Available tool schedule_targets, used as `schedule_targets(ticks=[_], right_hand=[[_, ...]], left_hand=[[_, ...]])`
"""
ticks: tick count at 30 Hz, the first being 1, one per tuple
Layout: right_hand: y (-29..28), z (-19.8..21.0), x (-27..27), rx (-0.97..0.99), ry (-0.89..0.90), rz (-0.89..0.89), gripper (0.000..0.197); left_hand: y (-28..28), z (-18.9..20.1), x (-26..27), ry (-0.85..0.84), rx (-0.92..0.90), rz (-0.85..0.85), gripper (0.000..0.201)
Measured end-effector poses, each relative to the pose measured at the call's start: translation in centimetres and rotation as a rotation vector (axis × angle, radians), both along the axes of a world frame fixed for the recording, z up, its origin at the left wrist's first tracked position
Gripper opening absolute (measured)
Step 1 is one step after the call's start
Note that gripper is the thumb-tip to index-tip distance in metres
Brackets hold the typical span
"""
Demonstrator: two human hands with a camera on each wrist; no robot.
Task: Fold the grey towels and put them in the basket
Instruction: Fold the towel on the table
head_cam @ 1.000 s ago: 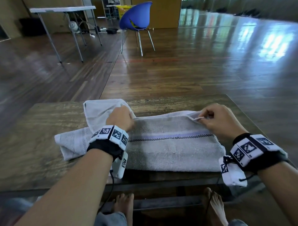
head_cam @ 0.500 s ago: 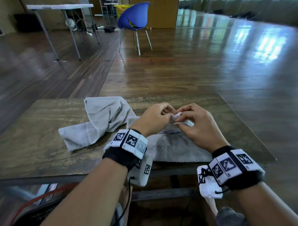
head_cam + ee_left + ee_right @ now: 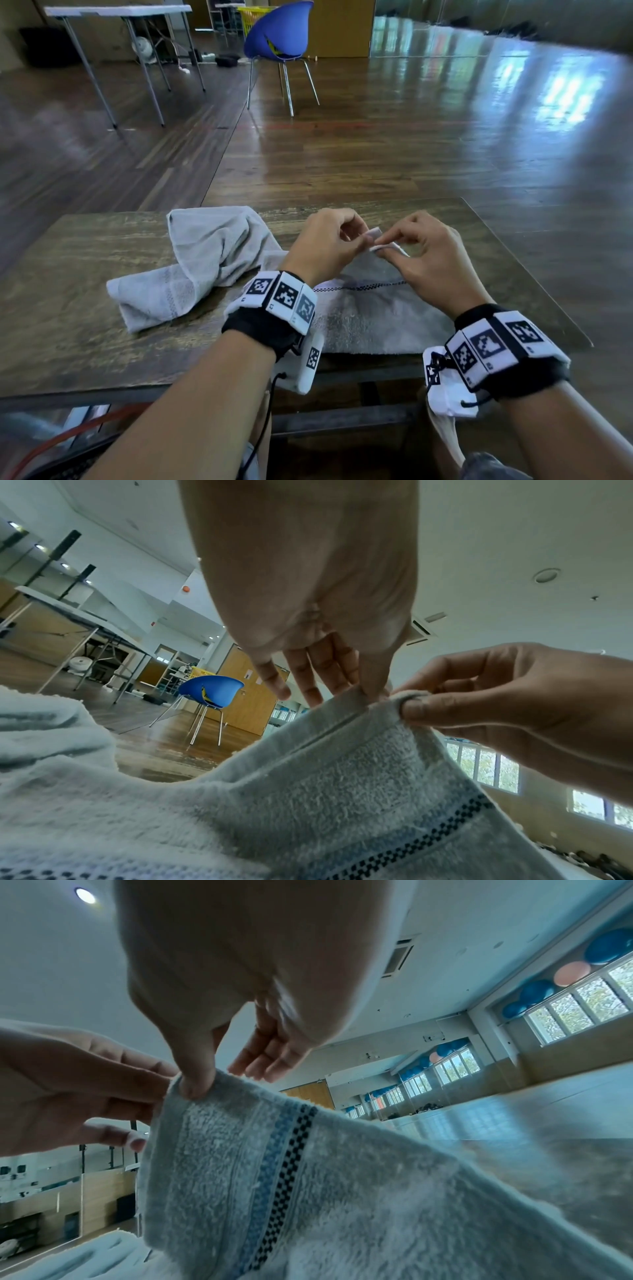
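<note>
A grey towel (image 3: 373, 315) with a blue and black checked stripe lies on the wooden table (image 3: 68, 274) in front of me. Its far corners are lifted and brought together above its middle. My left hand (image 3: 329, 240) pinches one corner and my right hand (image 3: 421, 250) pinches the other; the two hands almost touch. In the wrist views the towel (image 3: 342, 791) (image 3: 308, 1191) hangs from thumb and fingertip of each hand. A second grey towel (image 3: 205, 260) lies crumpled on the table to the left. No basket shows clearly near the table.
Beyond the table stretches a shiny wooden floor. A blue chair (image 3: 277, 37) stands far back with something yellow behind it, and a white folding table (image 3: 120, 10) stands at the back left. A red cable (image 3: 51, 445) runs under the table's near edge at the left.
A second ago my hands were apart, holding the towel's far corners flat. They have come together at the middle and lifted the corners, bunching the towel between them.
</note>
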State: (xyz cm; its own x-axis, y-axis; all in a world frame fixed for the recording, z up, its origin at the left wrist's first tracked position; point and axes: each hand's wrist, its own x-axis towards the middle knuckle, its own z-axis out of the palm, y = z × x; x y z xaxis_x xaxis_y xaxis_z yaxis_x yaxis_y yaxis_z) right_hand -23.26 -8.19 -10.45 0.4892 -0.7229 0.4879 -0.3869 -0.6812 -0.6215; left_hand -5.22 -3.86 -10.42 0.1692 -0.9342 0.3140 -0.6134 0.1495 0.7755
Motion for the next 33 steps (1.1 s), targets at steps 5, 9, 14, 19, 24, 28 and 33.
schedule_targets(ticks=[5, 9, 14, 19, 24, 28, 33], right_hand=[[-0.1, -0.1, 0.4, 0.099, -0.147, 0.001, 0.013], [-0.4, -0.4, 0.7, 0.136, -0.190, -0.063, 0.015], [-0.4, -0.4, 0.8, 0.176, -0.224, -0.113, 0.015], [-0.3, -0.4, 1.0, 0.207, -0.244, -0.131, 0.015], [-0.3, -0.5, 1.2, 0.210, -0.154, -0.124, 0.014], [-0.2, -0.7, 1.3, 0.180, -0.072, -0.062, 0.012], [-0.6, -0.7, 1.5, 0.126, -0.054, -0.159, 0.005]], left_hand=[[0.0, 0.0, -0.2, -0.022, -0.008, -0.037, 0.012], [0.4, 0.0, -0.4, 0.021, -0.005, -0.051, 0.012], [0.8, -0.1, -0.3, 0.208, 0.011, -0.099, 0.016], [0.7, -0.7, 0.1, 0.305, 0.037, -0.120, 0.011], [0.7, -1.1, 0.2, 0.295, 0.057, -0.119, 0.008], [0.8, -1.0, 0.2, 0.190, 0.067, -0.098, 0.008], [0.9, -0.3, 0.3, -0.122, -0.029, 0.059, 0.022]])
